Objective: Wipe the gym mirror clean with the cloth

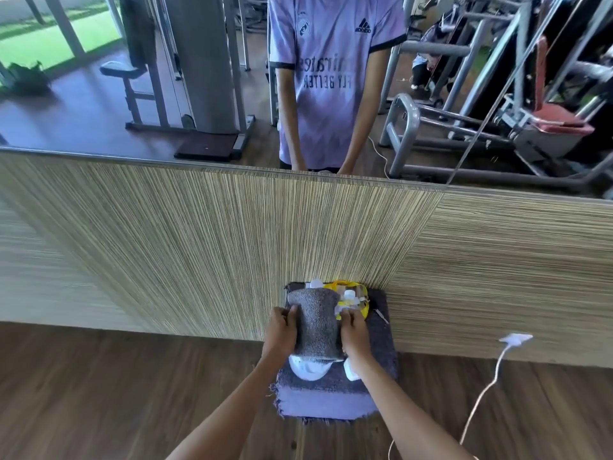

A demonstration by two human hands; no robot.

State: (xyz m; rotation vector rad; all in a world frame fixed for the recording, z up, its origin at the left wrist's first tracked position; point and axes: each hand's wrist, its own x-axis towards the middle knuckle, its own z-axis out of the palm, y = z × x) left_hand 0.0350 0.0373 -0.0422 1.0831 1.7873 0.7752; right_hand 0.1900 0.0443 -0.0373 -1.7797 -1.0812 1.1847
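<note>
Nearest the camera, two bare forearms reached forward over a brown wooden floor (99, 393). Below them stood a purple carpet-covered block (331, 398) with a frayed left edge, pushed against the foot of the wall. A white cable (481, 400) trailed over the floor to the right of the block, ending in a white plug (515, 338) near the wall.

Over the block, the left hand (280, 330) and the right hand (356, 333) held a grey cloth (316, 323) between them. The left hand's fingers curled round the cloth's left edge and the right hand's fingers curled round its right edge, so both hands gripped it. The cloth was well below the mirror, just above the block. A round white object (310, 368) showed beneath the cloth's near edge, and a smaller white object (351, 373) lay just beside the right wrist; what they were could not be told.

Behind the cloth, at the back of the block, sat a yellow-trimmed clear pouch (356, 290) with white-capped bottles in it, touching the wall.

Beyond rose a wall panel (232, 227) with fine beige stripes. Above it ran the mirror (99, 94), whose lower edge met the panel's top. It reflected a person in a lilac shirt with both arms lowered, grey gym machines on either side, and a green lawn through windows at the far left
</note>
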